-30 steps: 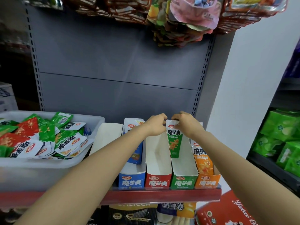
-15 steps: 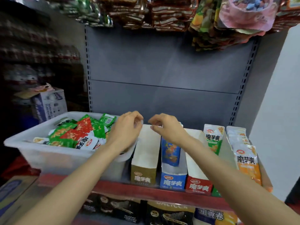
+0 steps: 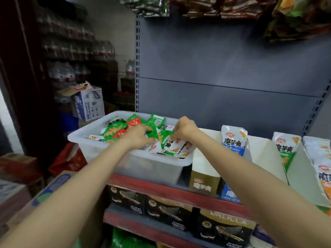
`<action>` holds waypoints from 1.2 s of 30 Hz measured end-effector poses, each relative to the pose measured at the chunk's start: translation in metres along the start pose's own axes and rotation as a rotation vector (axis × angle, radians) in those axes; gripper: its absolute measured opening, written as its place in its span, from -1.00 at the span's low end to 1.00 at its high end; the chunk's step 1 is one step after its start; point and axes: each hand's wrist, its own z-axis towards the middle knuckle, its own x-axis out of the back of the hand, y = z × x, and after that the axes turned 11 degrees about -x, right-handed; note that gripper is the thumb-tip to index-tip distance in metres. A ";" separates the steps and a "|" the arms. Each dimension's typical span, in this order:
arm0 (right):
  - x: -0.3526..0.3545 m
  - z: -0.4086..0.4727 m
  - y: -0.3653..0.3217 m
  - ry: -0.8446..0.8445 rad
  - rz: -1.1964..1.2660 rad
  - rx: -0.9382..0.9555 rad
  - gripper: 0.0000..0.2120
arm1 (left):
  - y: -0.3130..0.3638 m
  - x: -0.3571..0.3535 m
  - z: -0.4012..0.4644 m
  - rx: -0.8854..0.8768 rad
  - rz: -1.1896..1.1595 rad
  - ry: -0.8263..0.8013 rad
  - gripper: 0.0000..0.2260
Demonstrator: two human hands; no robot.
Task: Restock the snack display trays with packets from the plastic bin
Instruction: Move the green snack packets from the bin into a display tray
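Translucent white plastic, the rectangular bin sits at the left end of the red-edged shelf, heaped with green, red and white snack packets. Both of the person's arms reach into it. The left hand lies palm down on the heap near the middle of the bin, fingers loosely bent over a green packet; whether it actually grips that packet I cannot tell. Just to its right, the right hand curls its fingertips down onto a green-and-white packet at the bin's right side, apparently pinching its upper edge, with white packets lying underneath.

Right of the bin stand the cardboard display trays, touching side by side: a brown-fronted tray with nothing showing above its white walls, then a blue-fronted tray holding an upright blue-and-white packet, then a tray with a green-and-white packet, and at the far right edge a row of white-and-orange packets. Below the shelf sit black wafer boxes.
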 end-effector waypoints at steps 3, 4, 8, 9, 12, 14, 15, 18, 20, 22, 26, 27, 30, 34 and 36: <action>0.003 0.002 0.007 0.121 0.202 -0.011 -0.66 | -0.003 -0.003 -0.001 -0.007 -0.094 0.039 -0.44; 0.004 0.002 0.011 0.155 0.274 0.000 -0.68 | -0.005 -0.003 -0.001 -0.003 -0.113 0.045 -0.43; 0.013 -0.010 0.022 0.296 0.485 0.102 -0.60 | -0.008 -0.005 -0.001 -0.028 -0.107 0.078 -0.43; 0.015 -0.012 0.025 0.327 0.529 0.110 -0.58 | -0.007 -0.005 -0.001 -0.050 -0.104 0.092 -0.44; 0.019 -0.019 0.036 0.390 0.665 0.096 -0.63 | 0.000 -0.003 -0.005 -0.107 -0.170 0.161 -0.45; 0.024 -0.024 0.044 0.366 0.798 0.112 -0.71 | 0.007 -0.002 -0.008 -0.155 -0.210 0.227 -0.42; 0.027 -0.027 0.047 0.344 0.855 0.127 -0.73 | 0.013 -0.003 -0.009 -0.186 -0.248 0.250 -0.42; 0.040 -0.040 0.058 0.306 0.975 0.182 -0.80 | 0.041 -0.009 -0.008 -0.279 -0.422 0.286 -0.60; 0.049 -0.047 0.069 0.329 1.037 0.189 -0.84 | 0.064 -0.019 -0.003 -0.304 -0.527 0.329 -0.84; 0.061 -0.053 0.085 0.346 1.079 0.151 -0.91 | 0.082 -0.029 0.005 -0.294 -0.567 0.360 -0.84; 0.084 -0.067 0.125 0.292 1.045 0.119 -0.94 | 0.109 -0.036 0.021 -0.283 -0.382 0.399 -0.88; 0.088 -0.069 0.134 0.288 1.025 0.119 -0.93 | 0.116 -0.035 0.023 -0.269 -0.303 0.408 -0.88; 0.098 -0.074 0.154 0.339 1.051 0.093 -0.89 | 0.143 -0.037 0.030 -0.257 -0.194 0.391 -0.88; 0.114 -0.075 0.183 0.450 1.077 0.017 -0.90 | 0.181 -0.065 0.038 -0.314 -0.267 0.222 -0.92; 0.123 -0.077 0.200 0.487 1.059 0.002 -0.89 | 0.199 -0.081 0.041 -0.353 -0.262 0.172 -0.88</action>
